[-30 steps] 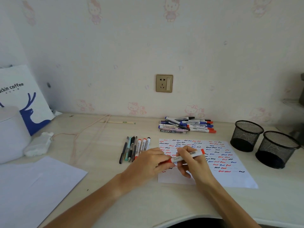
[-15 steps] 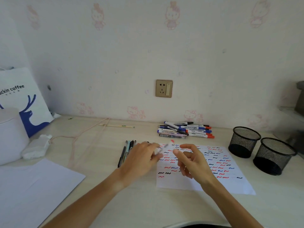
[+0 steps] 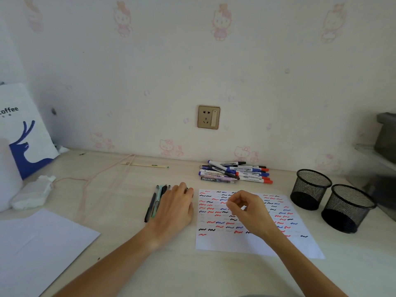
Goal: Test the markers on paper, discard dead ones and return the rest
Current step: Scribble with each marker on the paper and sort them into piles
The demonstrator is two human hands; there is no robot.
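The red-capped marker that both hands held over the paper a second ago is no longer between them: it has gone to the row of pens and markers [image 3: 159,200] lying on the counter [image 3: 120,194] under and just left of the left hand [image 3: 175,207]. That hand now lies flat on the row, fingers straight and together, palm down, with a red cap tip [image 3: 191,190] and a dark one peeking out past the fingertips; whether it is pressing them or just resting is hard to say. The right hand [image 3: 248,211] hovers over the test paper [image 3: 252,245], fingers loosely curled with thumb and forefinger close together; I cannot tell if anything small is pinched there, and no marker shows in it.

Read as a judgement, this marker has been tested and sorted into the near row, so one cycle is closed and the next marker is due. The paper is already crowded with red, blue and black squiggles, with a bare margin nearest the person.

Beyond the right hand, well apart from it toward the wall, lies the heap of markers [image 3: 234,172] with blue, red and black caps. To the right of that hand stand two black mesh cups [image 3: 310,189], both apparently without markers, so returning seems not yet begun. Left of the left hand lies a blank white sheet [image 3: 38,243]
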